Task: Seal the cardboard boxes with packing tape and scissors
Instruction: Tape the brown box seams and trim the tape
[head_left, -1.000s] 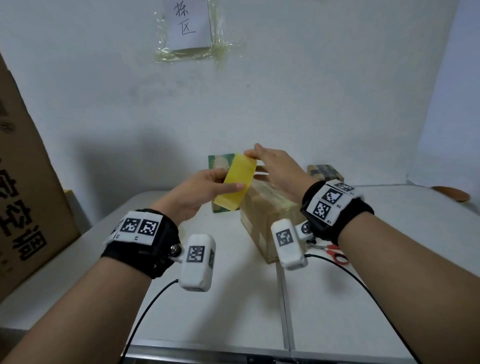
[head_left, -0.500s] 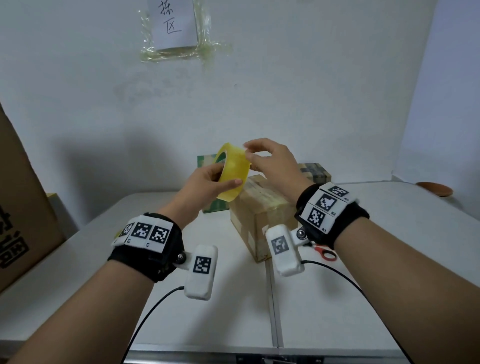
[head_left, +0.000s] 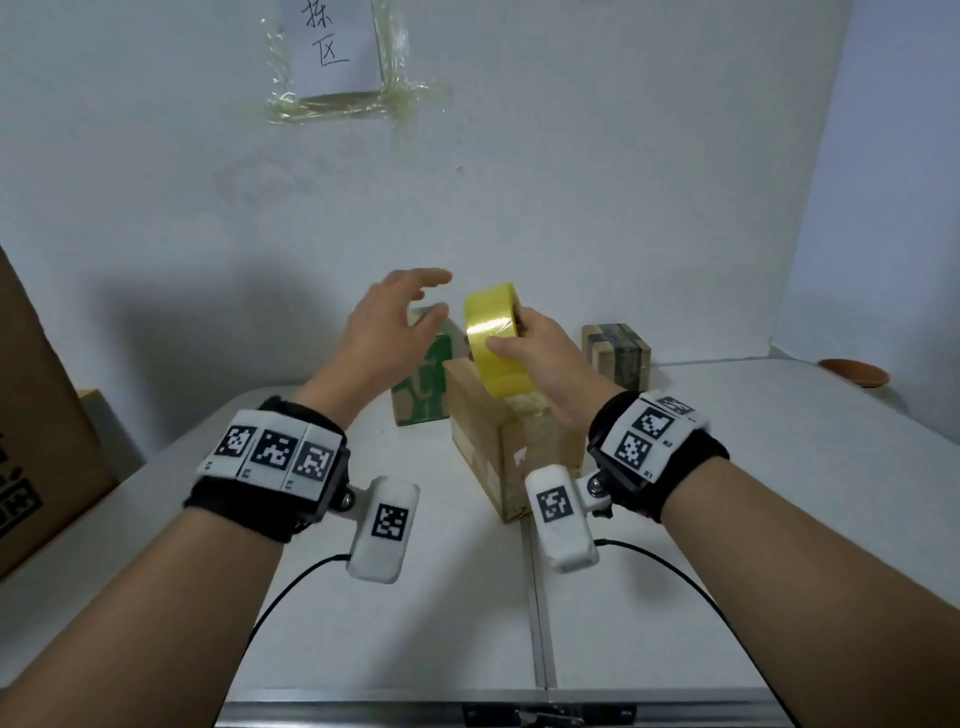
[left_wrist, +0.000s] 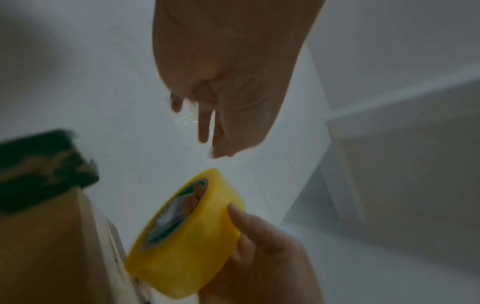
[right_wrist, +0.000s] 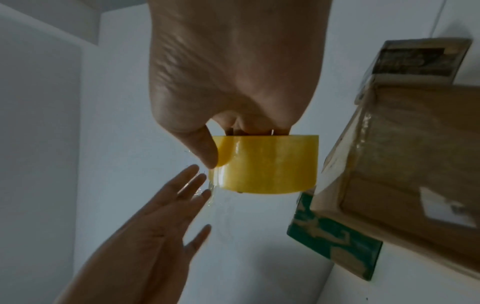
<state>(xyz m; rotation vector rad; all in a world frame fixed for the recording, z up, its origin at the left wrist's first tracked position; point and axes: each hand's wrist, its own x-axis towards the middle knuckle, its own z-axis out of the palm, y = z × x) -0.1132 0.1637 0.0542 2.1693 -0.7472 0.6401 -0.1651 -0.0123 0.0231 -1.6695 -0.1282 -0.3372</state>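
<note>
My right hand (head_left: 511, 330) grips the yellow tape roll (head_left: 491, 340) above the brown cardboard box (head_left: 498, 452). In the right wrist view its fingers go into the core of the tape roll (right_wrist: 267, 164) and the thumb presses the outer face. A short clear tape end (right_wrist: 211, 189) hangs off the roll. My left hand (head_left: 436, 293) hovers just left of the roll, fingers straight and spread, holding nothing. Its fingertips (right_wrist: 200, 181) lie right by the loose end; I cannot tell whether they touch. The left wrist view shows the roll (left_wrist: 187, 236) below that hand (left_wrist: 221, 127).
A green printed box (head_left: 423, 387) stands behind the brown one, and a small taped box (head_left: 615, 353) sits at the back right. A brown dish (head_left: 852, 371) lies far right. A large cardboard carton (head_left: 36, 426) leans at the left. The white table (head_left: 415, 623) has a centre seam.
The tape roll went from my left hand into my right. My left hand let go, opened and drew a little to the left. The head view shifted.
</note>
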